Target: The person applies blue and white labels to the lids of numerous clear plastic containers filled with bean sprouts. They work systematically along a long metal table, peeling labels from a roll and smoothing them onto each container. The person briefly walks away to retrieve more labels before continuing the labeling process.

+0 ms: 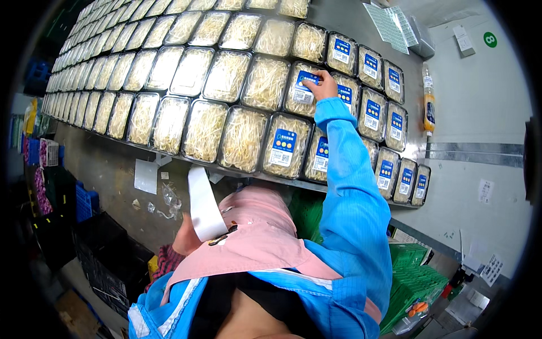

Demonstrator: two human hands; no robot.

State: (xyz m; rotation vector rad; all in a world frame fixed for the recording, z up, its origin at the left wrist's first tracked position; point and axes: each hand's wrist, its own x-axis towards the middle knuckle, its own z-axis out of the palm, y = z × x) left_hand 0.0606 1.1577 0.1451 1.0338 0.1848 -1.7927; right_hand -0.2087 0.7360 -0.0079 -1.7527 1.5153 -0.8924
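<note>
My right hand (325, 87) rests on a clear-lidded black tray of bean sprouts (292, 95). Its thumb and a finger touch the blue-and-white label (305, 87) lying flat on the lid; the other fingers are curled and partly hidden. At my waist, my left hand (187, 236) grips a white paper strip (205, 207), which curves up toward the table edge and covers some of the fingers. Labelled packs, such as the front one (283, 146), stand around and to the right of my right hand. Unlabelled packs (243, 137) begin directly to its left.
Rows of sprout packs (142, 70) cover much of the metal table (334, 19). Printed sheets (391, 25) lie at its far right, near a bottle (428, 99) against the wall. Black crates (110, 254) stand at lower left, green crates (415, 279) at lower right. Scraps litter the floor (169, 201).
</note>
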